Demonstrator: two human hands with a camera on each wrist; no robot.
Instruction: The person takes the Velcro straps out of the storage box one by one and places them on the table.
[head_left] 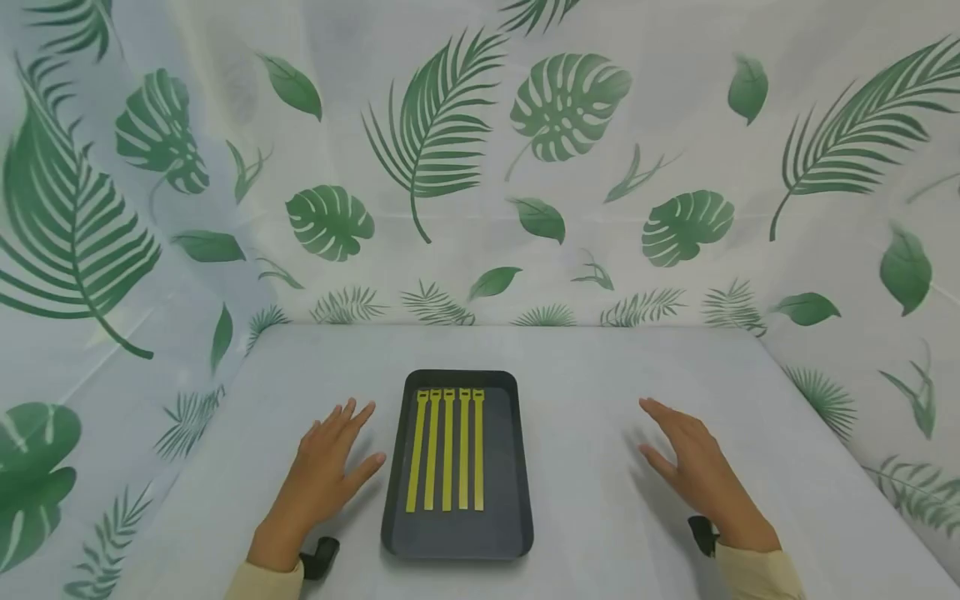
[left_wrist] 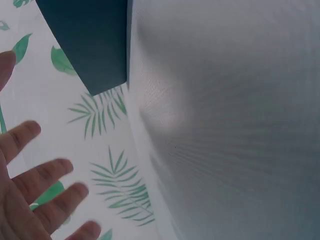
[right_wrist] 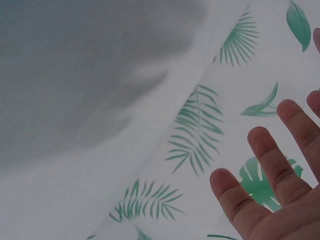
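Note:
A dark grey tray [head_left: 495, 533] lies on the white table, its long side running away from me. Inside it, several yellow strap-like cable ties [head_left: 447, 450] lie side by side, their wider slotted heads at the far end. My left hand [head_left: 322, 467] hovers left of the tray with fingers spread, touching nothing. Well to the right of the tray, my right hand [head_left: 690, 467] is held above the table, fingers extended and holding nothing. The left wrist view shows the tray's outer side [left_wrist: 95, 45] beyond the spread fingers; in the right wrist view only empty fingers [right_wrist: 265, 150] appear.
White cloth covers the table [head_left: 585, 417]. Leaf-printed curtains [head_left: 465, 167] stand behind it and along both sides. A small black device [head_left: 321, 558] is strapped at the left wrist, and another black device [head_left: 703, 535] at the right.

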